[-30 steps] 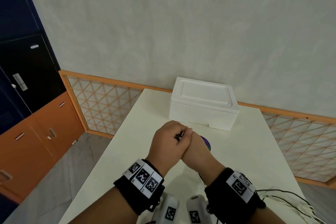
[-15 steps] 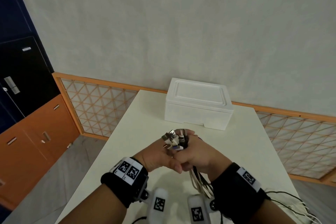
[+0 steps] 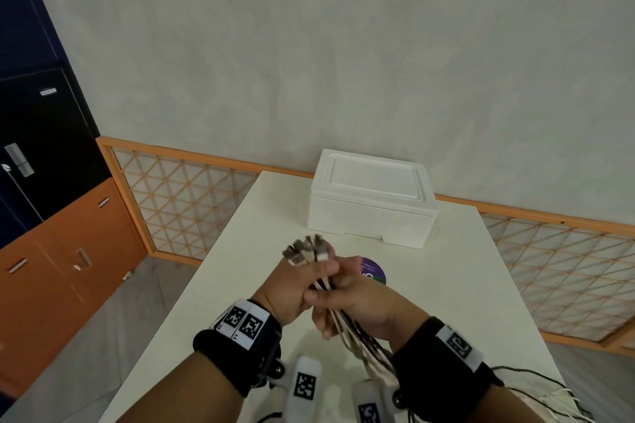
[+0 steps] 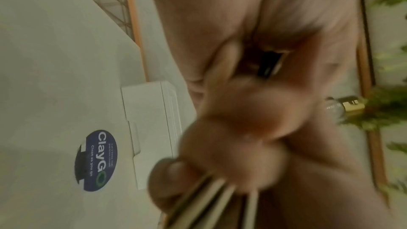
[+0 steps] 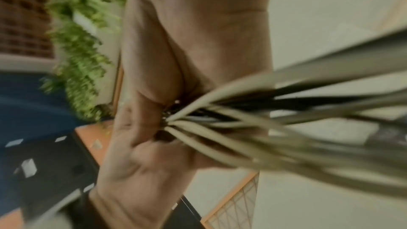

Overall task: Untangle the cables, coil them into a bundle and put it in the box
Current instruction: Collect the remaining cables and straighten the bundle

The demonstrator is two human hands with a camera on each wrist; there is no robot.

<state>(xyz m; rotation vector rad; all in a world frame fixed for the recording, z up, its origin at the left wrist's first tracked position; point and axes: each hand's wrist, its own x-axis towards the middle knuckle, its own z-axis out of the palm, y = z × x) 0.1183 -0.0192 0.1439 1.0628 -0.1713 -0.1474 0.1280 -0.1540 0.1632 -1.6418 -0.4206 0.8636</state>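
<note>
Both hands clasp one bunch of cables [image 3: 338, 316] in the lower middle of the head view. The left hand [image 3: 295, 288] has its fingers curled round the bunch just under the plugs [image 3: 307, 251], and the right hand [image 3: 357, 299] wraps it just beside, lower down. The plugs fan out above the left hand; the white and black strands trail down toward the lower right corner, over the table [image 3: 464, 285] edge.

The box [image 3: 371, 203] sits at the far end of the table, upper middle of the frame, lid on. A round sticker [image 3: 374, 273] lies on the table between the box and the hands.

The cables look light, limp and smooth, so they would likely slip past each other and sag. Holding close under the stiff plugs, as now, seems the surest place; the loose tails will probably need gathering before coiling.

Half a second ago the hands were lower in the frame with the plugs only just showing. Now the plugs stand clear, and more strand shows below the right hand.
</note>
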